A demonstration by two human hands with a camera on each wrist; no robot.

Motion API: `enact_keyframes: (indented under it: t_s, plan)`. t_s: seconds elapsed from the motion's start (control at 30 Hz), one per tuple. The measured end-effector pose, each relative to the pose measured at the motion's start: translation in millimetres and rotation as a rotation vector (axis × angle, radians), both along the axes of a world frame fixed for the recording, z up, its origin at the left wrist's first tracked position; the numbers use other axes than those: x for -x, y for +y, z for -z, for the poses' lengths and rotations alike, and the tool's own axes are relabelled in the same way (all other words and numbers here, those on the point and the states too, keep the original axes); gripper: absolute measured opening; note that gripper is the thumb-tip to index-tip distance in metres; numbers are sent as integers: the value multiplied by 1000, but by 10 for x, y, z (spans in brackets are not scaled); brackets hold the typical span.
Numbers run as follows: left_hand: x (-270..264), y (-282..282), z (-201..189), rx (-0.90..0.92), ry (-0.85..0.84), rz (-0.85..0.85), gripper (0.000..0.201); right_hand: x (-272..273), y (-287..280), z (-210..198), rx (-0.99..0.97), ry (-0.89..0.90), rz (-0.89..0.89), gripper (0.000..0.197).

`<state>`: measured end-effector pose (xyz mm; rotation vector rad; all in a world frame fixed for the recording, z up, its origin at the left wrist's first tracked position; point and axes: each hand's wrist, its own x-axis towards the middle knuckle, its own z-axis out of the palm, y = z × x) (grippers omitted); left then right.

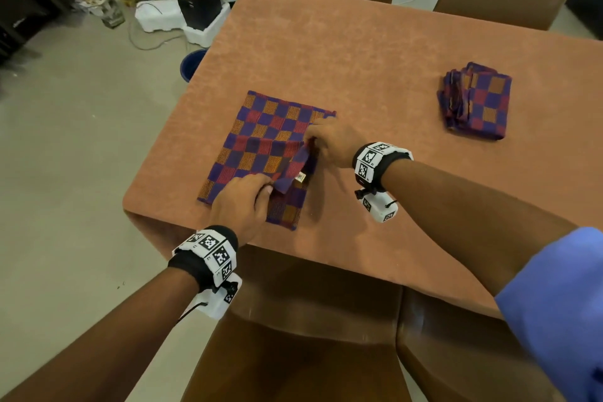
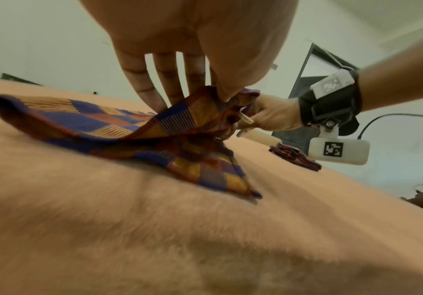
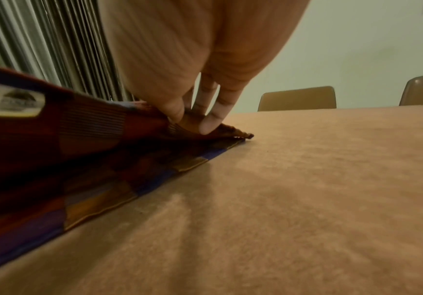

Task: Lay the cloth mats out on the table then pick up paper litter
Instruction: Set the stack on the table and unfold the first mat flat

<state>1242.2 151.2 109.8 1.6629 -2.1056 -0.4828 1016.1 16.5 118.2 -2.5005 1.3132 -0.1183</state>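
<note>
Unfolding of the first checkered mat [image 1: 261,147], near the table's [image 1: 375,52] front-left corner: my left hand [image 1: 243,202] pinches the raised flap's near edge, my right hand [image 1: 332,147] pinches its far edge. Next, I judge, the flap must be drawn rightward and flattened. The folded mat stack [image 1: 474,101] waits well apart. Only the head view shows no paper litter on the table; the right wrist view shows fingertips [image 3: 209,123] on the corner.

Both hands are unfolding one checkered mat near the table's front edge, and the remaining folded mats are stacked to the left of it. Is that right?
Not quite. The folded mats sit to the right of the checkered mat, not the left, as the head view shows. The rest holds: the left hand and right hand are both unfolding that mat near the table's front edge.
</note>
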Motion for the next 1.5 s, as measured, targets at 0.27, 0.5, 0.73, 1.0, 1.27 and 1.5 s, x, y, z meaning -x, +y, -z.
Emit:
enact_keyframes:
  t_s: [0.27, 0.5, 0.73, 1.0, 1.27, 1.5]
  plan:
    - [987, 140, -293, -54, 6, 243, 23, 1105, 227, -169, 54, 61, 43, 23]
    - [1452, 27, -151, -73, -202, 180, 44, 2201, 796, -256, -339, 507, 231, 26]
    - [870, -421, 247, -377, -64, -175, 56, 1851, 671, -170, -239, 235, 290, 30]
    - [911, -649, 208, -478, 83, -269, 48, 707, 145, -97, -118, 72, 71, 63]
    - [1219, -342, 209, -248, -212, 148, 64, 473, 72, -73, 69, 429, -215, 43]
    - [1192, -274, 273, -387, -161, -72, 60, 942, 185, -5, -174, 264, -45, 49]
